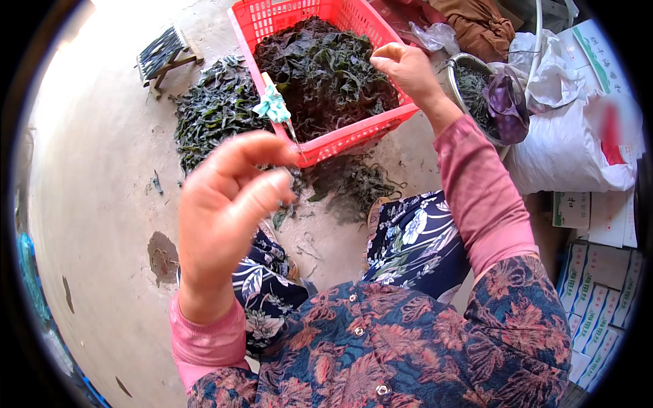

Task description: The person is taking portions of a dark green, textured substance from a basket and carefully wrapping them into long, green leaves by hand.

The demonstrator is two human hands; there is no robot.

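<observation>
My left hand [224, 219] is raised in front of the crate's near left corner, slightly blurred. Its thumb and fingers curve towards each other with a gap, and nothing shows between them. My right hand [408, 71] hovers at the right rim of a red plastic crate [352, 135], thumb and fingertips pinched together; whether something thin is held there cannot be told. Dark green seaweed [326, 66] is heaped in the crate. Against its left rim leans a thin pointed metal tool [273, 104], its pale handle wrapped in turquoise cloth.
Layered seaweed strips [214, 117] lie left of the crate, beside a small low stool [166, 56]. Loose scraps [365, 183] are on the floor before my feet. At right stand a bucket of seaweed [472, 86], a white sack [556, 143] and stacked printed boxes [594, 306].
</observation>
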